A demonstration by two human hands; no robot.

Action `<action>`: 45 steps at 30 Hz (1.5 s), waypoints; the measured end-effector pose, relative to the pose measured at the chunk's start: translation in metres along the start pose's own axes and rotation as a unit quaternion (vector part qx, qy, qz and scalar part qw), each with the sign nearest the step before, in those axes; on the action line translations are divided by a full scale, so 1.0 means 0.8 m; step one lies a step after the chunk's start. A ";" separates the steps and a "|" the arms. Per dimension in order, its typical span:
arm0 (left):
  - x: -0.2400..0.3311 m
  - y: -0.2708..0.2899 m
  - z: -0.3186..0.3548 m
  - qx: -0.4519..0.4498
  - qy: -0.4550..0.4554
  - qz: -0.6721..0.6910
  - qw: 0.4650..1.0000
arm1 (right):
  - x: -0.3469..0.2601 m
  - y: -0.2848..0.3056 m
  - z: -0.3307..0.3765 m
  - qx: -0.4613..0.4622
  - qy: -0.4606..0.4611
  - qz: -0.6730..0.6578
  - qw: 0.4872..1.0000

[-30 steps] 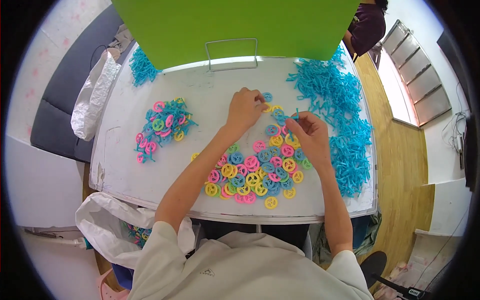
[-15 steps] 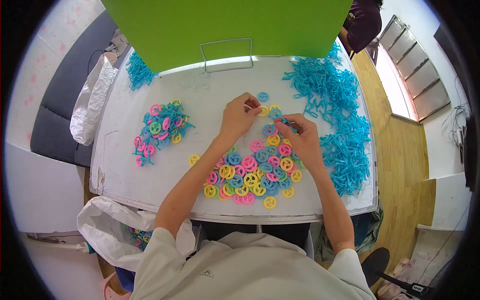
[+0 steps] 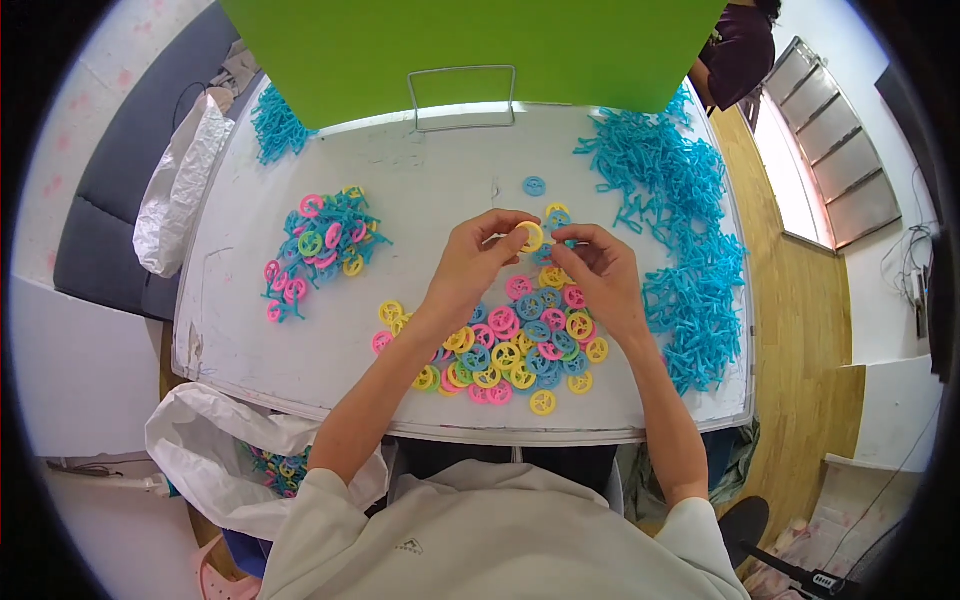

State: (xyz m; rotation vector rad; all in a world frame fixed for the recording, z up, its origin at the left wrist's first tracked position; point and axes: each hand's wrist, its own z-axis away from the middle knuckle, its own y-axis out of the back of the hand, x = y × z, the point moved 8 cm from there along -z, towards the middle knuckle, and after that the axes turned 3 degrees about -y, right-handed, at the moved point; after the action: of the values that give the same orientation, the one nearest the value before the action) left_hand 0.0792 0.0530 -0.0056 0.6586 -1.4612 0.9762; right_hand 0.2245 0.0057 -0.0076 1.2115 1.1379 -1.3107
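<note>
Head view, looking down on a white worktable. At centre frame, the left hand pinches a yellow plastic wheel by its rim between thumb and forefinger, the remaining fingers curled loosely. The right hand meets it from the right, fingertips closed on what appears to be a short blue connector piece; the piece is largely hidden by the fingers, so its exact shape cannot be told. Wheel and piece are held just above the table, touching or nearly so. Directly below the hands, in the lower centre of the frame, lies a loose pile of wheels in yellow, pink and blue; a single blue wheel sits apart above the hands. Along the right side of the frame runs a heap of blue connector pieces, with a smaller blue heap at upper left. At centre left lies a cluster of joined wheels and blue pieces. A green panel with a wire handle closes the top of the frame, and a white plastic bag hangs at the table's left edge. Judged step: mating a blue piece to the hub of the held wheel. The next move would call for aligning the piece with the wheel's centre and pressing it home while the left pinch holds firm.
</note>
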 end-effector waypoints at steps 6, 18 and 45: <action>-0.004 -0.009 0.002 -0.013 0.024 -0.013 1.000 | -0.007 -0.007 0.002 -0.039 0.088 -0.021 0.995; 0.005 -0.011 0.006 0.044 -0.031 -0.047 0.997 | 0.001 0.001 0.002 0.015 0.018 0.014 1.000; 0.026 -0.015 0.018 0.117 -0.208 -0.195 0.951 | 0.009 -0.011 0.005 -0.029 -0.023 -0.070 0.997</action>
State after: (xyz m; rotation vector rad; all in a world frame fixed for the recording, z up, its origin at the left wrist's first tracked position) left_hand 0.0795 0.0378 0.0177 1.3365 -1.5041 0.7277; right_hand 0.2151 0.0020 -0.0147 1.0707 1.2378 -1.3936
